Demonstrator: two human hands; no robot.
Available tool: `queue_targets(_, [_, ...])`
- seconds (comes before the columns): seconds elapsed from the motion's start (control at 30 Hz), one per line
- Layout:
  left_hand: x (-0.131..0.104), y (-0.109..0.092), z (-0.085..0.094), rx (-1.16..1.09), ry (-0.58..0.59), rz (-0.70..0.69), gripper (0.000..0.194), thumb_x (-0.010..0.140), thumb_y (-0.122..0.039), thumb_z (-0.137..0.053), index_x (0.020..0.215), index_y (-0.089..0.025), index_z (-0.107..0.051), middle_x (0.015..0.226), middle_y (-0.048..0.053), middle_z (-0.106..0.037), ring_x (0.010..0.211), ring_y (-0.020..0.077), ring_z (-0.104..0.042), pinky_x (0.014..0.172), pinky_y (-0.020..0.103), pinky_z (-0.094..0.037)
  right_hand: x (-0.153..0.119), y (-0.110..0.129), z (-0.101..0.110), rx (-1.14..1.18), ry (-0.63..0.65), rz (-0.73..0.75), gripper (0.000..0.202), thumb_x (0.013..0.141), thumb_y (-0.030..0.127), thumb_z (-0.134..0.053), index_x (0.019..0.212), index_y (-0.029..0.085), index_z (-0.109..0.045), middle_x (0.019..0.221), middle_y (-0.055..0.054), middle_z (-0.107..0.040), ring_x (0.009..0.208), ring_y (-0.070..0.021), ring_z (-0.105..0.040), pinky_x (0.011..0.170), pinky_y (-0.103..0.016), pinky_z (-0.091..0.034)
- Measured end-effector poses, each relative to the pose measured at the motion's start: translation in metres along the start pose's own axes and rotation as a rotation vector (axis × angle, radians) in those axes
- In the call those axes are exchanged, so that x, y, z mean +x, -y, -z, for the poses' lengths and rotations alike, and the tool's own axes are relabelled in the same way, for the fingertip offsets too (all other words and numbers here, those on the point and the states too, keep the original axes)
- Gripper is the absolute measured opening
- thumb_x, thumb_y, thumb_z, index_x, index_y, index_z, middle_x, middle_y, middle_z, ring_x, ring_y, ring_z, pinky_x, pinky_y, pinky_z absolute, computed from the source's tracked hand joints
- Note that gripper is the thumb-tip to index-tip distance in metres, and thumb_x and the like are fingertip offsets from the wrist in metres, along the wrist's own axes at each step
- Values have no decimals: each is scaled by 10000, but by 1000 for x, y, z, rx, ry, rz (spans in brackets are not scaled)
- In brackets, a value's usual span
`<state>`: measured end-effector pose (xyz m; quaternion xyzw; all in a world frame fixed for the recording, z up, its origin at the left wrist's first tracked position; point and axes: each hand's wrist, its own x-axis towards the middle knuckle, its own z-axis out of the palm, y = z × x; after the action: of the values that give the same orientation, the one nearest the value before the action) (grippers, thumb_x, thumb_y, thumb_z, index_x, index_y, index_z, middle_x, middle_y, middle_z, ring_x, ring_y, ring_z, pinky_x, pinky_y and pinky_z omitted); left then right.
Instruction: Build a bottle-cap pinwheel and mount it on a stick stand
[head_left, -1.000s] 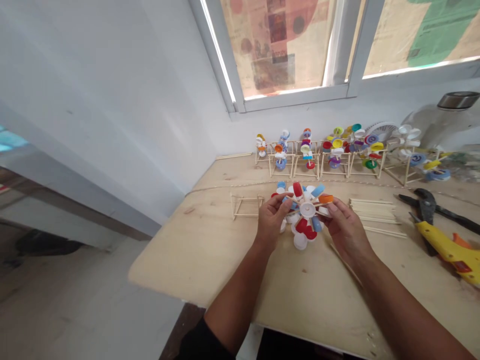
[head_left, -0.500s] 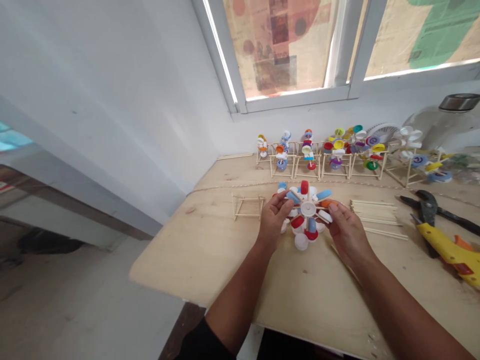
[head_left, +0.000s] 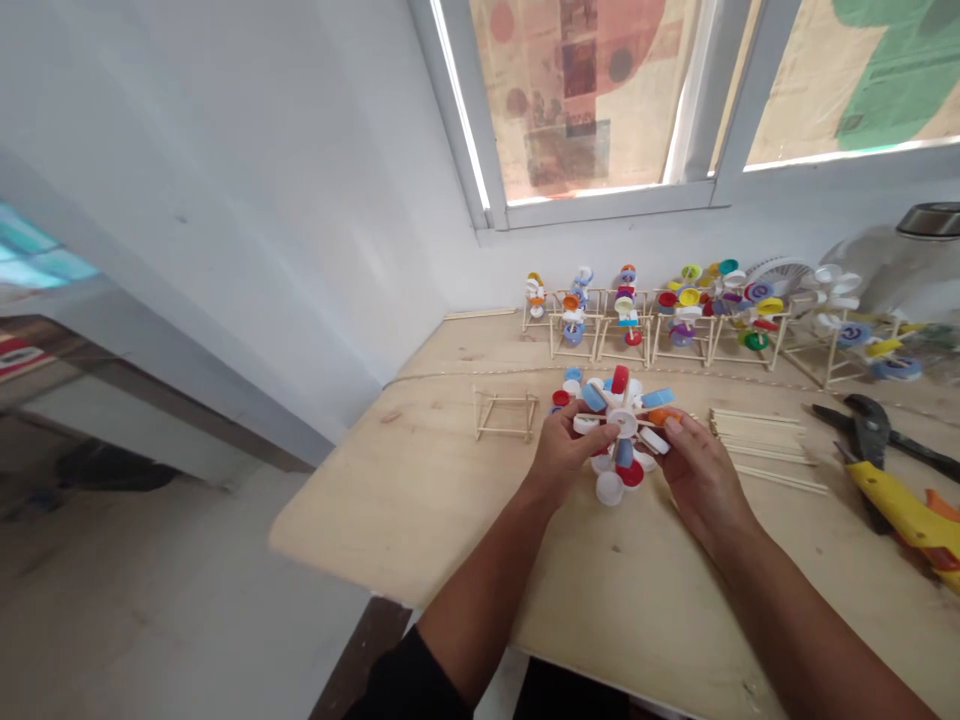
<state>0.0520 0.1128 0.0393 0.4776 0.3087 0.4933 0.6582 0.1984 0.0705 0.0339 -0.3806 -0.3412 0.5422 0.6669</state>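
Note:
Between my hands is a bottle-cap wheel [head_left: 622, 422], with a white cap as its hub and stick spokes tipped with red, blue, orange and white caps. My left hand [head_left: 564, 452] grips it from the left, the thumb lying by the hub. On the other side, my right hand [head_left: 701, 470] pinches it near the orange cap [head_left: 663, 415]. Loose bottle caps [head_left: 610, 488] lie on the table below and behind the wheel, partly hidden by it. A small stick frame [head_left: 505, 414] stands left of my left hand.
Several finished cap wheels on stick frames [head_left: 682, 310] line the wall under the window. To the right lie thin wooden sticks [head_left: 765, 435], black-handled pliers [head_left: 871, 430] and a yellow glue gun [head_left: 900, 505]. A twisted cord [head_left: 450, 374] crosses the wooden table [head_left: 360, 500].
My left hand has shifted from the wheel's upper-left blue cap down to its left side, thumb now at the hub. My right hand keeps its hold. The view has moved slightly.

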Motion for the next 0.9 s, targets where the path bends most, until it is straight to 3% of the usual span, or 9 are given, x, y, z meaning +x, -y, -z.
queue_targets(0.13, [1,1,1,11,-3,25,388,582,-336,-840,877,-140,-683,762,26,-682,680,141,-611,669,266,-471,1,3,0,5,-16,13,275,736,417,-720,941,235,-702,945,-32,-732,867,-179,-665,797,-289,-499])
queue_targets(0.3, [-1,-3,-1,31,32,47,389,548,-351,-852,830,-139,-689,732,13,-651,637,123,-574,636,258,-443,3,3,3,-23,-88,-21,321,694,442,-757,930,230,-710,878,-36,-739,807,-180,-675,710,-278,-508])
queue_targets(0.5, [-1,-4,-1,11,8,19,395,563,-351,-845,860,-135,-698,702,9,-641,630,115,-559,645,257,-445,2,3,2,-7,-80,-39,341,659,452,-782,906,223,-723,883,-42,-743,810,-178,-674,746,-285,-510])
queue_targets(0.9, [6,2,5,-135,-170,-56,441,567,-326,-845,941,-165,-677,808,6,-671,715,121,-612,733,252,-475,-3,-1,1,-99,37,-116,367,697,442,-761,974,211,-694,972,-61,-738,868,-195,-665,780,-300,-495])
